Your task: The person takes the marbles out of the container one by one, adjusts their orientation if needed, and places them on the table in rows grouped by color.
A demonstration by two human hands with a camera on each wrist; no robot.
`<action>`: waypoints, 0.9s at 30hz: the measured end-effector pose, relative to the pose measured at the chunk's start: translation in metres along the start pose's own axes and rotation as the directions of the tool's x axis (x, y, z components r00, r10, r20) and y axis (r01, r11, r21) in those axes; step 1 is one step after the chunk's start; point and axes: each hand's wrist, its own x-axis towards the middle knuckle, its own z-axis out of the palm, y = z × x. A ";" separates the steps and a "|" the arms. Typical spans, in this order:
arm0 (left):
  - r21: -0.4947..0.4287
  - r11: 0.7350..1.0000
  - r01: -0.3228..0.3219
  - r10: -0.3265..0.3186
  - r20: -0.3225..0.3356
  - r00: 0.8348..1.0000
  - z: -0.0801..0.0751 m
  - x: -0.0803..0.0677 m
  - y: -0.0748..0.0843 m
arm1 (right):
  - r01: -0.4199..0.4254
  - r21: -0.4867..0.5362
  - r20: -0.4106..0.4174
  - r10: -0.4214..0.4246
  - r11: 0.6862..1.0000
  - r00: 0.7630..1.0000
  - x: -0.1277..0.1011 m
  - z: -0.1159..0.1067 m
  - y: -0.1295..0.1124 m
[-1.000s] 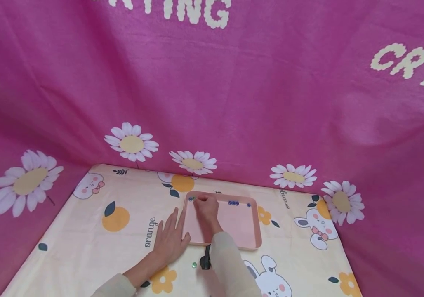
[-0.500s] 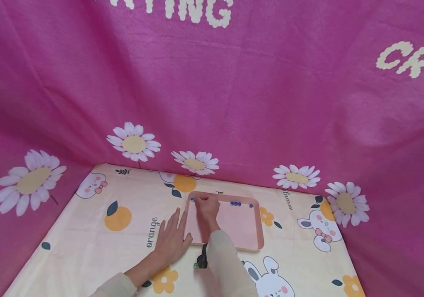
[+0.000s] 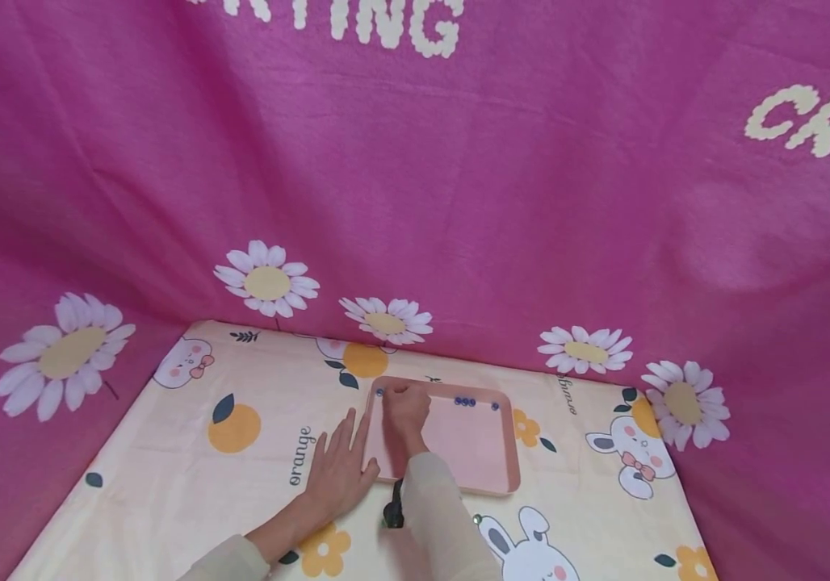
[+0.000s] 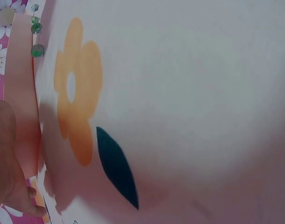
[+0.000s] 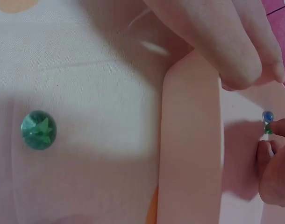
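Note:
My right hand (image 3: 408, 409) reaches into the far left corner of a pink tray (image 3: 469, 460). Its fingertips pinch a green marble (image 5: 268, 128), close beside a blue marble (image 5: 268, 116). From the head, my fingers hide the green one, while the blue marble (image 3: 379, 393) shows by the corner. Along the far wall are three blue marbles (image 3: 465, 402) in a row and a lone blue marble (image 3: 495, 407). My left hand (image 3: 338, 472) lies against the tray's left side, fingers extended and thumb at the near corner; part of it shows in the left wrist view (image 4: 2, 154).
In front of the tray, several green marbles (image 4: 37, 50) lie on the printed cloth (image 3: 168, 484). The right forearm hides most from the head; one green marble (image 3: 478, 519) shows right of the sleeve. A purple curtain (image 3: 459, 202) stands behind the table.
The head view has shifted slightly. The green marble seen earlier beside the corner blue one is now hidden by my right fingers. My left hand stays at the tray's side.

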 end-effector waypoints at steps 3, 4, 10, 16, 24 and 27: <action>-0.006 1.000 -0.004 0.004 -0.002 1.000 0.000 0.000 0.000 | -0.021 -0.010 0.000 0.021 1.000 1.000 0.001 0.002 0.000; -0.005 1.000 -0.004 0.004 -0.002 1.000 0.001 0.000 0.000 | -0.028 -0.010 0.003 0.028 1.000 1.000 0.002 0.003 0.000; 0.010 1.000 -0.003 0.003 -0.002 1.000 0.003 0.000 -0.001 | -0.052 -0.010 0.029 0.052 0.999 0.998 0.004 0.004 0.003; 0.015 1.000 0.006 -0.006 0.000 1.000 0.000 0.001 0.000 | -0.019 0.059 0.027 0.017 0.998 0.999 0.002 -0.004 0.002; 0.009 1.000 0.017 -0.017 0.012 1.000 -0.002 0.000 0.001 | -0.041 0.042 0.070 0.038 0.998 0.997 -0.001 -0.015 0.005; 0.001 1.000 0.015 -0.015 0.011 1.000 -0.002 0.001 0.001 | -0.027 0.037 0.091 0.023 0.999 0.996 0.001 -0.017 0.006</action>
